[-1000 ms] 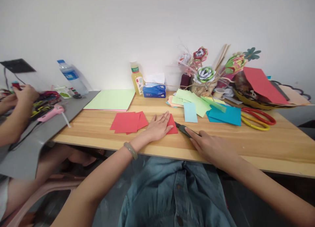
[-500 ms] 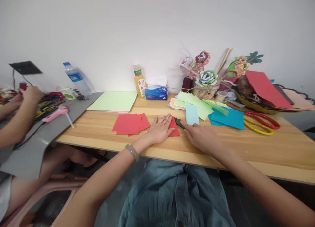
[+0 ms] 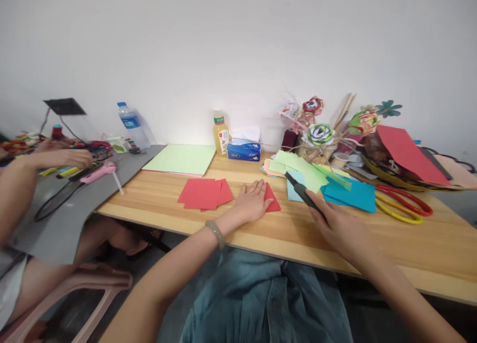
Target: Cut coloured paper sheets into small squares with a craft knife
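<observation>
My left hand lies flat with fingers stretched over a red piece of paper, whose right part shows beyond the thumb and fingertips. In my right hand is a dark green and black utility knife, raised to the right of that paper and pointing up and left. Its tip passes in front of a light blue paper piece. Several red paper squares overlap on the table just left of my left hand.
Behind my hands stand a juice bottle, a tissue pack and paper flowers. Green scraps, blue sheets and red-and-yellow-handled scissors lie rightward. Leftward are a light green paper stack, a pink glue gun and a co-worker's hands.
My right hand has drawn the utility knife back from the red paper, rightward and up. My left hand stays on the paper. The co-worker's hand has moved lower. The view has shifted slightly.
</observation>
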Available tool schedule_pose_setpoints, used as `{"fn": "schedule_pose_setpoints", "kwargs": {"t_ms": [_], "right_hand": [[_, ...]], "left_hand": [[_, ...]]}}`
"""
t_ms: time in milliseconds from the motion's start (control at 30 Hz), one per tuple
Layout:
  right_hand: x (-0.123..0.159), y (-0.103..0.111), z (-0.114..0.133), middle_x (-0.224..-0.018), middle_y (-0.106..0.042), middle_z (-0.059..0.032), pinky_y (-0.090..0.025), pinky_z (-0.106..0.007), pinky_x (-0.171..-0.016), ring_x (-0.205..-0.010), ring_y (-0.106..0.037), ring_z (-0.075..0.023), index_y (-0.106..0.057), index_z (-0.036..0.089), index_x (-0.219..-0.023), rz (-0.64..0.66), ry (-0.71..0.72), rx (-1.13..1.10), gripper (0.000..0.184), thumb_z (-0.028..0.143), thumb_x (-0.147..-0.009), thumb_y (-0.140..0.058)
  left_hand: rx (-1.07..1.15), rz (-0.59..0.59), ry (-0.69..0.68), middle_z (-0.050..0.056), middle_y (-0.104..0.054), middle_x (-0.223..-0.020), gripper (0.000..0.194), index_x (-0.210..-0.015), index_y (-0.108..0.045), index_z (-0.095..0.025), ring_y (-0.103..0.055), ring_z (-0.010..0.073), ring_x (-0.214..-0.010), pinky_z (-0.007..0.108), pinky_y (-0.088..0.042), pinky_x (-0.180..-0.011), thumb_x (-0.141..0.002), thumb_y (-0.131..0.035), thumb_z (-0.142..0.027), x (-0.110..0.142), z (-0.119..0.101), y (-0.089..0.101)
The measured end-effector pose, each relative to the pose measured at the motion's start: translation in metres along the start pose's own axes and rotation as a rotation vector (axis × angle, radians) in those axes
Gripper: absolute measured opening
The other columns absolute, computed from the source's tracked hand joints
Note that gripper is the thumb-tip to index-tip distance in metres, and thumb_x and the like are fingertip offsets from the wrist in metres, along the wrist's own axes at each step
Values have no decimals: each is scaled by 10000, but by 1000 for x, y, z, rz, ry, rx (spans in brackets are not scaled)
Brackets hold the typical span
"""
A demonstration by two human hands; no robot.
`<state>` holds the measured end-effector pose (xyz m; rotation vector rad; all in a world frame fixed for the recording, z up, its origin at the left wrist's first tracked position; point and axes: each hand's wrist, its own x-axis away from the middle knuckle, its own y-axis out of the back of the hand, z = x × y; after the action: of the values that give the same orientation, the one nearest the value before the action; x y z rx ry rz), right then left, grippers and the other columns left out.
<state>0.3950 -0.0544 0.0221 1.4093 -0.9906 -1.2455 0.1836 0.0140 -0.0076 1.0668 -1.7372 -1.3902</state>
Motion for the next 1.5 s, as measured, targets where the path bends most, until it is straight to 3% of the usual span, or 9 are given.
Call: {"fn": "schedule_pose_setpoints", "kwargs": {"t_ms": [233, 367, 533, 633, 900, 1033, 1100, 1300, 1500], "right_hand": [[20, -7, -40, -1169, -609, -135, -478, -370, -603, -762, -652, -272, -323, 182, -1395, -75, -97, -46, 549, 456, -922, -273], [35, -11, -68, -1187, -584, -179, -467, -391, -651, -891, -626, -303, -416, 125, -1319, -63, -147, 89, 527, 431, -933, -228], [46, -16, -84, -1192, -565, -157, -470, -393, -671, -912, -613, -290, -411, 124, -1302, -65, -194, 192, 507, 410, -937, -207], [45, -20, -85, -1205, -538, -171, -475, -383, -693, -943, -603, -282, -402, 103, -1299, -91, -180, 230, 505, 400, -939, -208], [42, -29, -83, -1070, -579, -192, -493, -418, -745, -986, -562, -324, -424, 45, -1269, -291, -67, 312, 540, 428, -927, -257], [43, -27, -76, -1160, -523, -239, -435, -479, -886, -1078, -513, -366, -352, 48, -1327, -499, 9, 224, 569, 431, -906, -343], [46, -21, -59, -1219, -486, -227, -424, -480, -916, -1136, -485, -362, -259, 122, -1391, -559, 34, 121, 583, 396, -896, -399], [52, -13, 4, -1422, -234, -241, -372, -499, -988, -1324, -260, -323, 88, 175, -1448, -538, 274, -230, 877, 250, -837, -537], [41, -18, 2, -1184, -604, -69, -409, -470, -964, -1186, -479, -225, -567, 254, -1158, -147, 569, -394, 308, 197, -870, -475]], "left_hand": [[80, -100, 166, 158, -89, -1509, 699, -1432, -109, -41, -111, 256, -1388, 504, -213, -1073, -926, -79, -522, -28, -6, 17], [-4, -140, 78, 111, -211, -1494, 673, -1413, -252, -150, -98, 265, -1390, 525, -133, -1087, -900, -237, -583, 20, 19, 37], [-113, -34, 406, 221, -127, -1483, 859, -1422, -208, -62, -59, 396, -1362, 591, -203, -1027, -798, -501, -574, 87, 72, 35], [-88, -34, 338, 255, -255, -1435, 748, -1356, -342, 3, -204, 354, -1349, 490, -273, -1043, -833, -482, -514, 104, 97, 25], [130, -517, 256, 65, -723, -928, 344, -932, -701, -205, -674, 235, -881, 321, -504, -797, -889, -414, -389, 107, 125, 30], [120, -875, 376, 103, -708, -970, 364, -992, -674, -167, -661, 243, -908, 369, -495, -812, -920, -390, -383, 104, 108, 53], [214, -1096, 133, 73, -699, -1014, 288, -961, -676, -183, -636, 207, -980, 368, -472, -896, -917, -437, -339, 104, 83, 58], [374, -596, -582, 71, -693, -1040, 316, -917, -697, -221, -632, 161, -1006, 337, -517, -870, -946, -399, -324, 107, -3, 15], [357, -555, -457, 94, -681, -1069, 276, -958, -683, -189, -659, 177, -928, 336, -517, -847, -885, -512, -392, 113, -13, -19]]}}
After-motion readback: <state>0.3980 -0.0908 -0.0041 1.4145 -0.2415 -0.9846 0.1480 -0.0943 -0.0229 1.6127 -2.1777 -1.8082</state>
